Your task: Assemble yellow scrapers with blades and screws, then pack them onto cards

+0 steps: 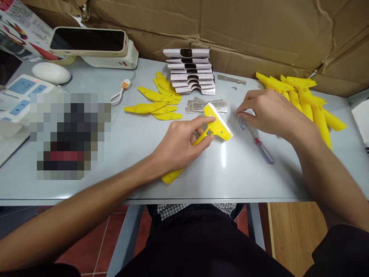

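— What do you see at the left hand?

— I see it lying on the yellow scraper, at the middle of the grey table. The fingers are closed around the handle, and the index finger is stretched along the head.

— And the right hand?

— It is to the right of the scraper, with fingertips pinched narrow on the small pile of screws. If one screw is held, I cannot tell. A screwdriver lies just near this hand, and yellow handles are piled at the far right.
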